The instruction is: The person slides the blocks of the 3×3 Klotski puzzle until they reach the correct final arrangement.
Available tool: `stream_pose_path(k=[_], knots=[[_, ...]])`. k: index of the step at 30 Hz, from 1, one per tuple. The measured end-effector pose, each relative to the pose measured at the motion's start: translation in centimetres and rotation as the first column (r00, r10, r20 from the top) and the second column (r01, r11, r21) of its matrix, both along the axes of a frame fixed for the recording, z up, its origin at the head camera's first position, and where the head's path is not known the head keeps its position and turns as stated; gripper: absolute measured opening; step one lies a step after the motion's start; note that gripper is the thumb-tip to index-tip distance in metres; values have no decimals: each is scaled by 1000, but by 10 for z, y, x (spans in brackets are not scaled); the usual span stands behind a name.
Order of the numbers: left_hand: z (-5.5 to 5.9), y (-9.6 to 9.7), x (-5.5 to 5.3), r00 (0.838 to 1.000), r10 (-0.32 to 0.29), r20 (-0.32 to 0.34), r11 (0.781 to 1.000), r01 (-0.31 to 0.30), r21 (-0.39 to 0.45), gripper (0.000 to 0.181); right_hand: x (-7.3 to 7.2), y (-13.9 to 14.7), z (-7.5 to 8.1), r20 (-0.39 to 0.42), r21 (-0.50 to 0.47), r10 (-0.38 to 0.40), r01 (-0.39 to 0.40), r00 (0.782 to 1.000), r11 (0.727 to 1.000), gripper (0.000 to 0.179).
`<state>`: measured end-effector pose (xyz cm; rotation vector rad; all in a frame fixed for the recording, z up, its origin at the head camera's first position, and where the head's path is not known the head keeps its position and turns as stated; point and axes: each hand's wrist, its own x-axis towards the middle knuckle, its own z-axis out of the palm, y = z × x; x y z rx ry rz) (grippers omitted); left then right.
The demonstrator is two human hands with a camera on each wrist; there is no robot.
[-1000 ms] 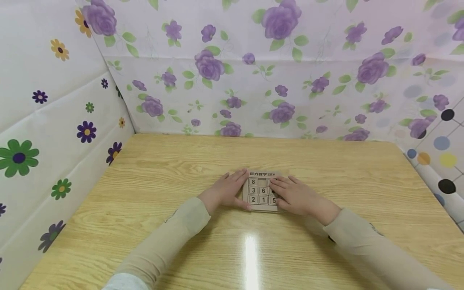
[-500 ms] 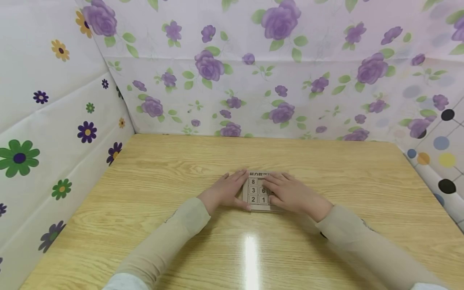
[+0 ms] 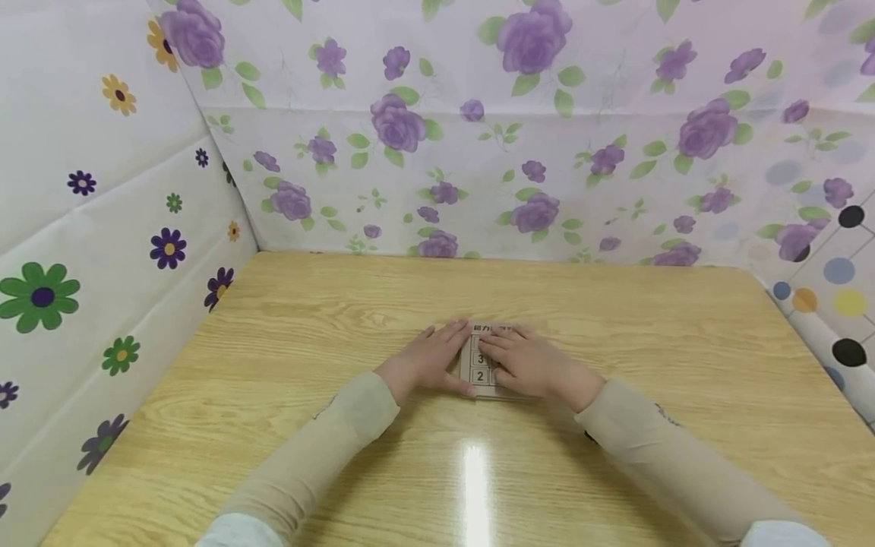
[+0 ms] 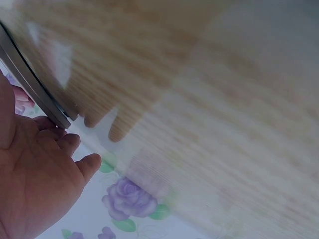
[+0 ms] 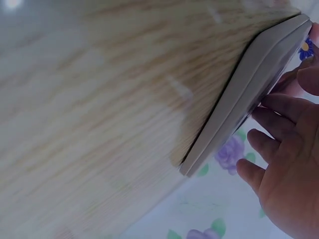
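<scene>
A flat number sliding puzzle [image 3: 480, 368] lies on the wooden table, with dark characters along its top edge. My left hand [image 3: 432, 360] rests against its left side, thumb at the near corner and fingers stretched along the far part. The right hand [image 3: 536, 363] lies over the tiles with extended fingers, its fingertips at the upper left of the grid. It hides most of the tiles; the 3 and the 2 still show. In the right wrist view the puzzle's thick pale side [image 5: 234, 107] stands beside the right hand's fingers.
A glossy wood-grain table [image 3: 355, 296] surrounds the puzzle, with a bright light reflection near its front. Cloth with purple flowers [image 3: 396, 125] hangs behind it, and flower-printed cloth [image 3: 55, 220] hangs on the left. Dotted cloth [image 3: 837, 304] borders the right.
The right hand has slid leftward across the puzzle, covering the 8, the 6 and the 1 that showed before. The left hand stays at the left side.
</scene>
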<state>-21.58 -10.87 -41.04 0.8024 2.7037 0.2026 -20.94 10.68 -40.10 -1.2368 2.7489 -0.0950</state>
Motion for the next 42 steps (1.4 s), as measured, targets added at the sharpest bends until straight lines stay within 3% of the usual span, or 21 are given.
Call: stream_pose_path(k=[15, 24, 31, 42], knots=[[4, 1, 1, 1000, 20, 21, 1000, -20, 11, 115, 2, 22, 6, 79, 16, -48, 47, 996, 999, 54], [4, 1, 2, 1000, 20, 23, 1000, -20, 18, 114, 11, 16, 4, -15, 29, -4, 5, 1000, 1000, 54], [1, 2, 1, 1000, 11, 16, 1000, -11, 4, 114, 21, 6, 1, -11, 4, 39, -39, 999, 999, 52], [0, 2, -1, 1000, 18, 21, 1000, -18, 3, 114, 9, 2, -2, -40, -16, 6, -6, 999, 1000, 51]])
